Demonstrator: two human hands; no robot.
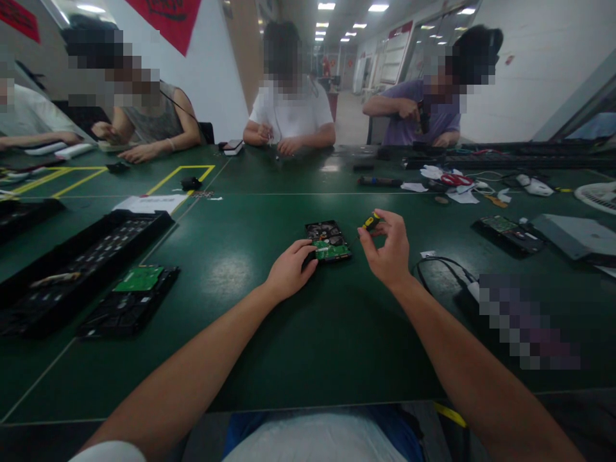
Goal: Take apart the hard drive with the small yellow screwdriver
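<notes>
A hard drive point(329, 242) lies on the green table with its green circuit board facing up. My left hand point(291, 264) grips its left edge, thumb near the front corner and fingers over the side. To the right of the drive, my right hand point(389, 251) holds a small screwdriver point(371, 221) with a yellow and black handle between thumb and fingers. It is raised above the table, apart from the drive. The screwdriver's shaft is hard to make out.
At left lie a long black tray point(96, 256) and a black unit with a green board point(139, 280). At right are another drive point(507, 234), a grey box point(577, 234) and a cable point(450, 262). Scissors point(456, 180) lie further back. Several people sit across the table point(269, 359).
</notes>
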